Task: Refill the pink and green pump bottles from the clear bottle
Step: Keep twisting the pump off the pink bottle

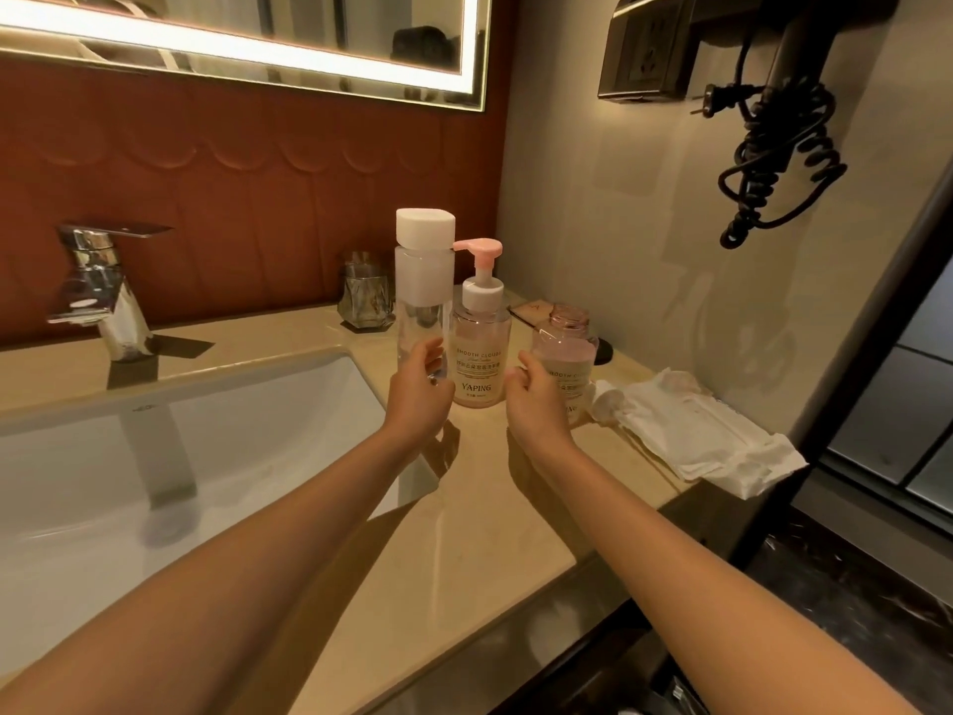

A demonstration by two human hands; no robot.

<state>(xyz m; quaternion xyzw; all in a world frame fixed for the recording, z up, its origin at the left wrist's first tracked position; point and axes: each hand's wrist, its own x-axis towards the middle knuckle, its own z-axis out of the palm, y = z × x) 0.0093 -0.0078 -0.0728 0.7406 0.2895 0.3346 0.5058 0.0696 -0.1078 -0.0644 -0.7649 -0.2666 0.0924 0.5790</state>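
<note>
Left hand (419, 392): fingers curled round the lower part of the clear bottle (424, 281), clamped on it. The bottle is upright with its white cap on, just left of the pink pump bottle (479, 348); contact with the surface (464, 508) cannot be told. Right hand (536, 399): fingers curled on the lower part of the open-necked bottle (567, 343), gripping it just right of the pink pump bottle. Pink pump bottle: upright on the surface, between both hands. White tissues (691, 436): farther right. Glass tumbler (363, 296): behind and left. Faucet (103, 296) and sink (232, 430): well to the left
</note>
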